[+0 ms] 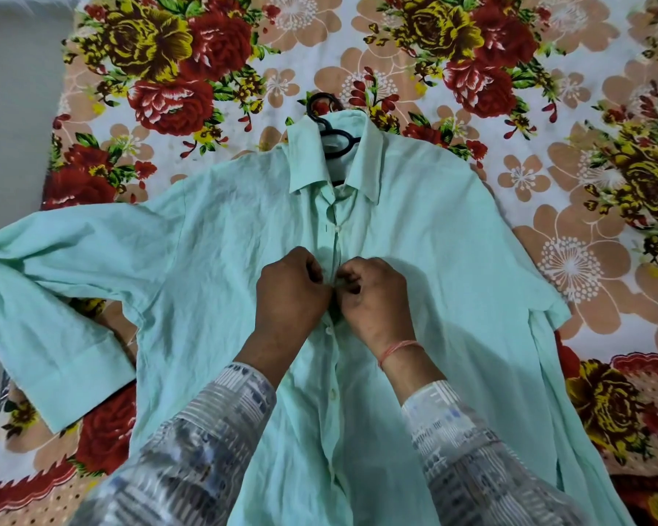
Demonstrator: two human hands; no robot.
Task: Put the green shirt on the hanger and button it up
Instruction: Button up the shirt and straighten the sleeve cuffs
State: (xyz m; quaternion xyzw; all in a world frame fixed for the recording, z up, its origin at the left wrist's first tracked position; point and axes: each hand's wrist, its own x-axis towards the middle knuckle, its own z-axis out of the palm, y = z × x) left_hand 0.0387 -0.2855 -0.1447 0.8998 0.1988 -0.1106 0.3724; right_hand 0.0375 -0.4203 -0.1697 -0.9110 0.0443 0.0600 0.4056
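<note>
The pale green shirt (213, 260) lies flat, front up, on a bed with its collar pointing away from me. A black hanger (333, 136) sits inside the neck, its hook sticking out above the collar. One button (337, 230) below the collar is fastened. My left hand (291, 294) and my right hand (375, 298) meet at the placket mid-chest, fingers pinched on the two front edges. Lower buttons (329, 330) show white below my hands. The left sleeve is spread out to the side.
A floral bedsheet (547, 108) with red and yellow roses covers the bed under the shirt. The bed's left edge borders a grey floor (12, 108). The shirt's right sleeve (555, 373) is folded down along the right side.
</note>
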